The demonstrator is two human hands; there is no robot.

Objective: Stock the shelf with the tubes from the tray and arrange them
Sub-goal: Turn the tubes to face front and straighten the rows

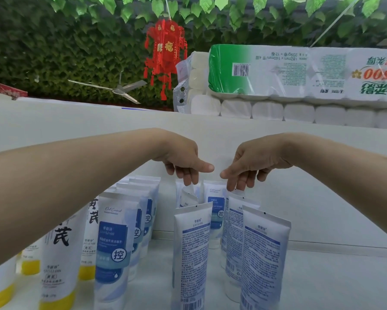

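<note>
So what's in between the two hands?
Nothing. In the head view, the gap between the left hand and right hand shows only the white shelf panel behind; the tubes stand lower down.

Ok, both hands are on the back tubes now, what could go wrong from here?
The back tube under the left hand leans, so a nudge may topple it. The right hand reaches over two front tubes standing close together, and a dropped wrist could knock them down. Those front tubes show their back print, so they may stay misfaced.
</note>
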